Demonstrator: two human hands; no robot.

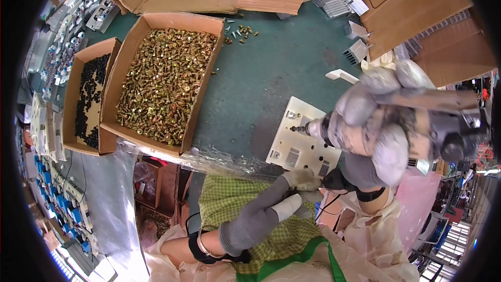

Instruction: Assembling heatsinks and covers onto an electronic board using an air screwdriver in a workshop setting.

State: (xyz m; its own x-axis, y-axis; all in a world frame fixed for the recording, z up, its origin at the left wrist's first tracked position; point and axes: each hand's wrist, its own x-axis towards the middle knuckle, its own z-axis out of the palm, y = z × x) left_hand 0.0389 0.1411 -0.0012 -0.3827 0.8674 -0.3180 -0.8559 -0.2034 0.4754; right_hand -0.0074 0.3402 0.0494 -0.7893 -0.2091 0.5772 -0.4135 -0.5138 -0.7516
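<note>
My right hand, in a grey glove with pale fingertips, is closed round a power screwdriver. The screwdriver lies nearly level, its dark bit pointing left over a white plate. Whether the bit touches the plate I cannot tell. The plate has several holes and cutouts and lies tilted at the table's near edge. My left hand, gloved the same way, has its fingers bent at the plate's near edge, pinching it; some fingertips are hidden. A small dark object with a cable sits beside those fingers.
Left on the green table stands a cardboard box of brass-coloured screws, beside a narrower box of black small parts. Several loose screws lie behind. Finned metal heat sinks and large cardboard boxes fill the far right.
</note>
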